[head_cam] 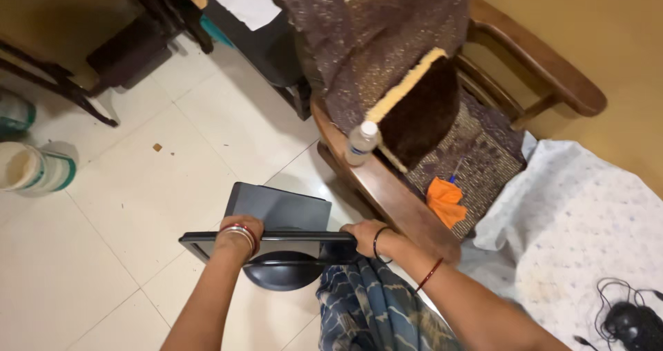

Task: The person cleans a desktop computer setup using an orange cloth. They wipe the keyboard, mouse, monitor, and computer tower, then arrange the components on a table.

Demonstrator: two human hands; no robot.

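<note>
Monitor seen edge-on from above: flat dark panel with a round base under it, standing on or held just over the tiled floor, right in front of the person's patterned blue garment. Can't tell if the base bears weight or is lifted.

Left hand curled over the top edge near the panel's left end, bangles on the wrist. Right hand closed on the top edge at the right end. Both hands have hold of it, fingers wrapped, not open.

Step, as I read it: two-handed carry or repositioning of the monitor, grip already set.

Next move needs: panel kept level, both ends moving together, and clearance on the right, where the wooden armchair arm sits just beside the right hand. Plastic bottle stands on that arm, well back; orange cloth on the seat.
</note>
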